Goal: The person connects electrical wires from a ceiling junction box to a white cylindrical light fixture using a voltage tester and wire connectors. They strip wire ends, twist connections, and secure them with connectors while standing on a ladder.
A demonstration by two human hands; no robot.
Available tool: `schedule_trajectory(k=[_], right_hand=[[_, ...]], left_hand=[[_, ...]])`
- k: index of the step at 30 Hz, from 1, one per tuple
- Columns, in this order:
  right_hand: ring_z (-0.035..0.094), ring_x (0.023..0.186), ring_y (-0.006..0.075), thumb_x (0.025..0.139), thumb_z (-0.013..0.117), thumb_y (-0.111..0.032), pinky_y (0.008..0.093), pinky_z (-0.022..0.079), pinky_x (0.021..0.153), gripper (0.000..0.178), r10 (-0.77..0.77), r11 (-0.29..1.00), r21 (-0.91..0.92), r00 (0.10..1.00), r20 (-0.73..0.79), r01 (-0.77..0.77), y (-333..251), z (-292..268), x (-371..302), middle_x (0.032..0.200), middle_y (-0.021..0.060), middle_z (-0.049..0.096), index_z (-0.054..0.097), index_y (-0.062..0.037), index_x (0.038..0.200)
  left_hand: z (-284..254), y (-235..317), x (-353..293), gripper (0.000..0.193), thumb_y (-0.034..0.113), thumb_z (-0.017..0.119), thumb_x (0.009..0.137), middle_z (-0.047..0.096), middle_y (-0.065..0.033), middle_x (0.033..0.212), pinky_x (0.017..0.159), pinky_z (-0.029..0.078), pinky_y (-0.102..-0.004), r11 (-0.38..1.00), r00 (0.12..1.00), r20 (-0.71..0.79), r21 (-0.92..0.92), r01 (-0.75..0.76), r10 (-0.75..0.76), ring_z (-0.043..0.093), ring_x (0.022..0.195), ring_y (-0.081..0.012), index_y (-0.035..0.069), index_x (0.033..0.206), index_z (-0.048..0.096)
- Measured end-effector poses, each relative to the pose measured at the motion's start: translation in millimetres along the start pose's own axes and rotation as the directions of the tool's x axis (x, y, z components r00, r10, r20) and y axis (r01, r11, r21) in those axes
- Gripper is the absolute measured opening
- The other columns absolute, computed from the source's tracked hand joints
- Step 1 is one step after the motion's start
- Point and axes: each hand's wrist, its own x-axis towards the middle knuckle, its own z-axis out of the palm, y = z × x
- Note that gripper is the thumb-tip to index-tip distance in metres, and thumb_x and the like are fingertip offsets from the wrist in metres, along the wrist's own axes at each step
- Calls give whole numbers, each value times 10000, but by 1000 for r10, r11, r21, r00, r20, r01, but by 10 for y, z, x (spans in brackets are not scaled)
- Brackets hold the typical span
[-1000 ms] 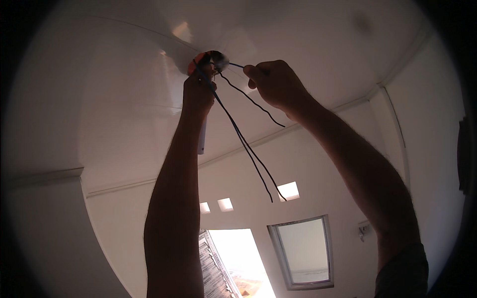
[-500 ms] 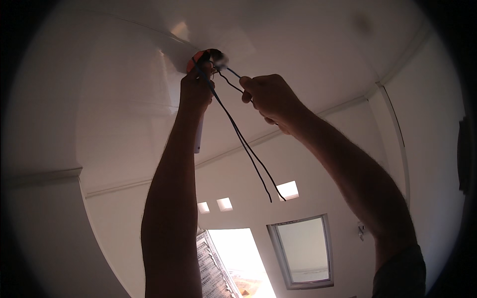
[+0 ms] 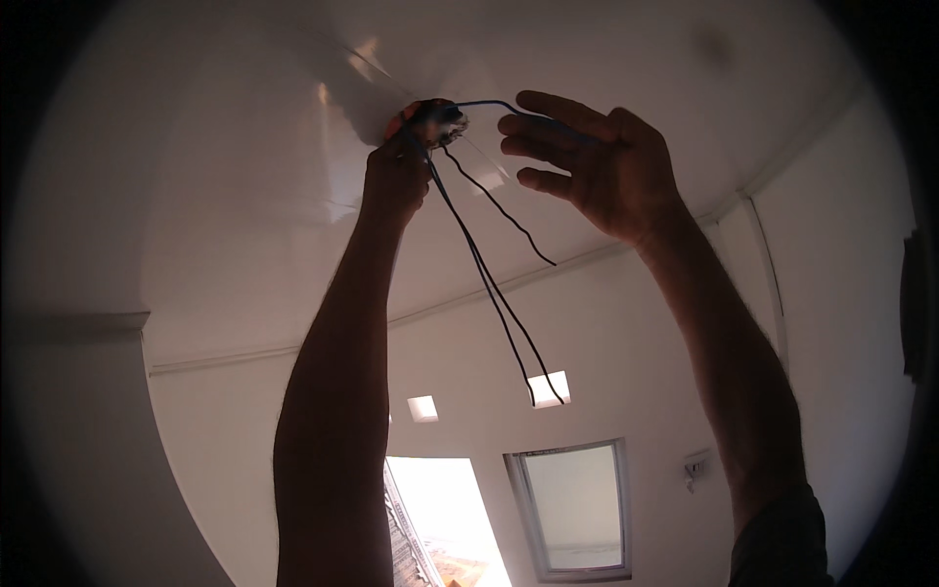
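Note:
My left hand (image 3: 396, 181) is raised to a round hole in the ceiling (image 3: 448, 125), its fingers closed at the left rim. What they hold is mostly hidden; a bit of orange-red (image 3: 394, 125) shows beside them. Two long dark wires (image 3: 471, 245) hang down past this hand, crossing partway and ending loose. Another dark wire (image 3: 497, 203) dangles from the hole, its end free. From the hole a blue wire (image 3: 484, 103) runs across to my right hand (image 3: 606, 161), which is open with fingers spread. The wire passes along the fingers.
Smooth, glossy white panels form the ceiling (image 3: 235, 215). Below are small square wall openings (image 3: 423, 409), a bright doorway (image 3: 445, 509) and a framed window (image 3: 577, 509). A wall fitting (image 3: 695, 468) is at the right, and a projecting wall edge (image 3: 83, 323) at the left.
My right hand has opened and moved up and right, spreading its fingers. One dark wire that ran to it now hangs free. My left hand has shifted slightly right, staying at the hole.

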Motion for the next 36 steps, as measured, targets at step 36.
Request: schedule_trajectory(k=[36], right_hand=[[689, 849, 424, 793, 598, -48, 503, 570, 796, 681, -87, -266, -964, 996, 29, 5, 559, 680, 246, 836, 265, 667, 376, 98, 1419]], left_hand=[[82, -338, 306, 397, 386, 518, 1000, 714, -221, 1069, 924, 510, -435, 976, 984, -72, 156, -151, 163, 668, 1066, -396, 88, 1196, 693]])
